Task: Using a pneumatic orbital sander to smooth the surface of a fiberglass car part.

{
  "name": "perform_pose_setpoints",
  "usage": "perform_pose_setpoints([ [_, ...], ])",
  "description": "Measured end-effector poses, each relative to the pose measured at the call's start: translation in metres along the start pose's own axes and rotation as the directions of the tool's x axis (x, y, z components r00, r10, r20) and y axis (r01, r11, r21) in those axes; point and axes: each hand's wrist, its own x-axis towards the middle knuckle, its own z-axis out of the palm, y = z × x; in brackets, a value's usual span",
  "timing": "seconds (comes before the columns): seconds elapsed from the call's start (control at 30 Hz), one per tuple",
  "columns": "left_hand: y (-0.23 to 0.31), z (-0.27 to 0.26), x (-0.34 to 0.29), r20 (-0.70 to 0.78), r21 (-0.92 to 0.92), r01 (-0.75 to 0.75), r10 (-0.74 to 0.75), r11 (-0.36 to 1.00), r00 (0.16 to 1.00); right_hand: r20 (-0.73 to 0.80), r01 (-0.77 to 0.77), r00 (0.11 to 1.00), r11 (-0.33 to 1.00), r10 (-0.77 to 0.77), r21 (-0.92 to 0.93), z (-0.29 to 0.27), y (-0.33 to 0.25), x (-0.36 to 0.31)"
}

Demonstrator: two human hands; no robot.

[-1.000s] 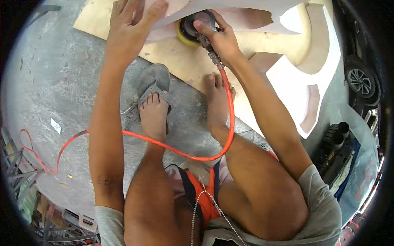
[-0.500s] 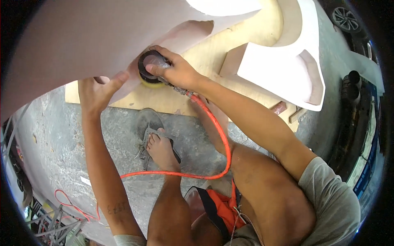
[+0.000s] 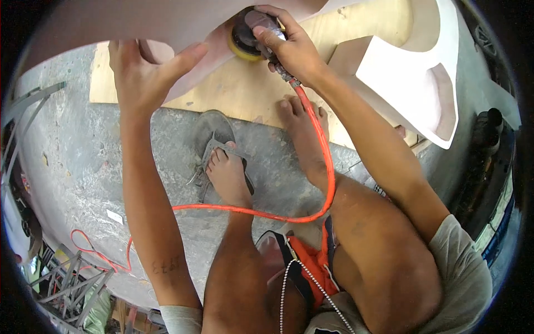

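Note:
A large pale pinkish moulded panel [image 3: 139, 22] fills the upper left. My left hand [image 3: 142, 75] holds its near edge, thumb stretched to the right and the fingertips hidden by the panel. Wrapped round the body of a round air sander [image 3: 245, 34] is my right hand [image 3: 297, 51]. The sander is black with a yellow pad, and stands tilted with the pad against or very close to the panel's side; the exact contact is hidden. From its handle a red-orange air hose [image 3: 329, 167] loops down past my right knee and off to the left.
Under the panel lies a plywood board [image 3: 222, 103], my bare right foot [image 3: 306, 131] on its edge. My sandalled left foot [image 3: 225, 172] is on the grey floor. A second white moulded piece [image 3: 389, 83] sits at right. Metal framework [image 3: 72, 284] stands lower left.
The sander and my right hand have moved up and to the right along the panel. My left hand keeps to the panel's edge. The whole view has shifted, with less of the panel showing.

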Motion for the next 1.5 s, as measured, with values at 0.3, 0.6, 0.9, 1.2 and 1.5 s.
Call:
perform_pose_setpoints([
  [0.3,0.005,-0.002,0.010,-0.020,-0.091,-0.170,0.169,0.981,0.985,0.192,0.029,0.981,0.999,-0.020,-0.045,0.050,0.013,-0.009],
  [0.6,0.029,0.003,0.004,-0.046,-0.328,-0.075,0.063,0.942,0.997,0.121,0.148,0.982,0.989,-0.146,-0.009,0.053,0.024,-0.003],
  [0.9,0.008,0.004,0.005,-0.082,-0.076,-0.158,0.152,0.984,0.985,0.108,0.280,0.955,0.959,-0.275,-0.036,0.068,0.020,-0.003],
  [1.2,-0.002,0.001,0.001,-0.043,-0.038,-0.027,0.025,0.999,0.999,0.176,0.041,0.984,0.998,-0.031,-0.050,0.070,0.011,-0.010],
  [1.5,0.001,0.000,0.000,-0.043,-0.058,-0.040,0.037,0.998,0.998,0.088,0.189,0.979,0.981,-0.184,-0.046,0.059,0.010,-0.008],
])
